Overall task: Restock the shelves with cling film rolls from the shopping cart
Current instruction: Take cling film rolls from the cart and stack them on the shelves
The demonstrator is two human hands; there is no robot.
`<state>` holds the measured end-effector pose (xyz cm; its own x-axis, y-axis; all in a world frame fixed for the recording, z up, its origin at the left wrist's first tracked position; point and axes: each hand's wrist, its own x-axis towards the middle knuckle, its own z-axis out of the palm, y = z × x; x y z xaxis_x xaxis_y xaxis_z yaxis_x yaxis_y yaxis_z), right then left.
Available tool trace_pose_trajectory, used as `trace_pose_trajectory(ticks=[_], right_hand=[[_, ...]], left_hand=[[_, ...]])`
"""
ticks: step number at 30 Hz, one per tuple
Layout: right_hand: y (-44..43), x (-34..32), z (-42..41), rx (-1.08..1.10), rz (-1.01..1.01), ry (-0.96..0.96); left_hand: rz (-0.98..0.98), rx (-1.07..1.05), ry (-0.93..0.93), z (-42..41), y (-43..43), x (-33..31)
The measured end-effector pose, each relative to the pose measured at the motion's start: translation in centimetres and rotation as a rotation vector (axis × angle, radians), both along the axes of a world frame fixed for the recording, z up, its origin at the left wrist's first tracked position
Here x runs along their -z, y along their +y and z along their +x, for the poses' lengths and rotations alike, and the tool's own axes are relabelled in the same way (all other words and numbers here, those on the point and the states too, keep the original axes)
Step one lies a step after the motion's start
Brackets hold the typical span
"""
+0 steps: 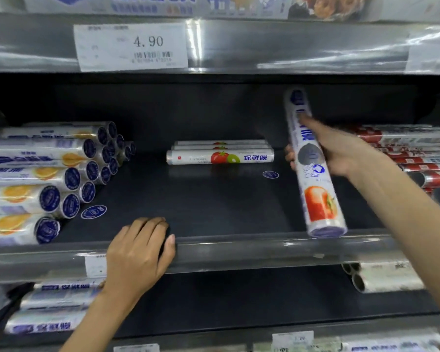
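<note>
On the dark middle shelf (214, 204), three tomato-printed rolls (220, 156) lie crosswise at the back. To the right of them, the right hand (341, 153) grips a cling film roll (313, 174) around its middle, holding it steeply tilted above the shelf with its lower end over the front rail (252, 250). The left hand (137, 252) rests on that rail, fingers curled over its edge. Blue-capped rolls (48, 179) are stacked at the left and red rolls (417, 158) at the right.
</note>
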<state>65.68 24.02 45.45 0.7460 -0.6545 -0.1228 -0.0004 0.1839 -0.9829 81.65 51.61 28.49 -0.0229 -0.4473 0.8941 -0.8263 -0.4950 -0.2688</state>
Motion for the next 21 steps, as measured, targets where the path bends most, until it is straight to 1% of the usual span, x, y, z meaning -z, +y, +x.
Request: trace_pose_trajectory(ticks=[2,3,6,7,8,11,13,17,21], right_hand=[[-0.9,-0.4,2.1,-0.108,-0.224,0.148],[-1.3,-0.1,3.3,-0.172,-0.383,0.217],[-2.5,2.0,7.4,-0.282,-1.031,0.471],[-2.3,2.7,8.4,-0.304,-1.202,0.506],[-2.0,3.4,9.1,-0.332,-1.292,0.508],[-1.3,5.3,10.3,-0.353,-1.381,0.505],[-1.1,6.2,10.4,-0.363,-1.38,0.484],[-1.4,6.0,9.0,-0.459,-1.284,0.453],[-4.8,4.5,4.2,-0.376,-1.198,0.478]], left_hand=[[-0.005,0.004,0.002,0.0,0.0,0.1],[-0.008,0.004,0.005,0.0,0.0,0.1],[-0.019,0.001,0.012,0.1,0.0,0.2],[-0.022,0.001,0.015,0.2,0.0,0.2],[-0.024,0.003,0.018,0.2,0.0,0.3],[-0.024,0.003,0.017,0.3,0.0,0.3],[-0.021,0.005,0.017,0.3,0.1,0.3],[-0.022,0.004,0.027,0.3,0.1,0.4],[-0.021,0.01,0.021,0.3,0.1,0.4]])
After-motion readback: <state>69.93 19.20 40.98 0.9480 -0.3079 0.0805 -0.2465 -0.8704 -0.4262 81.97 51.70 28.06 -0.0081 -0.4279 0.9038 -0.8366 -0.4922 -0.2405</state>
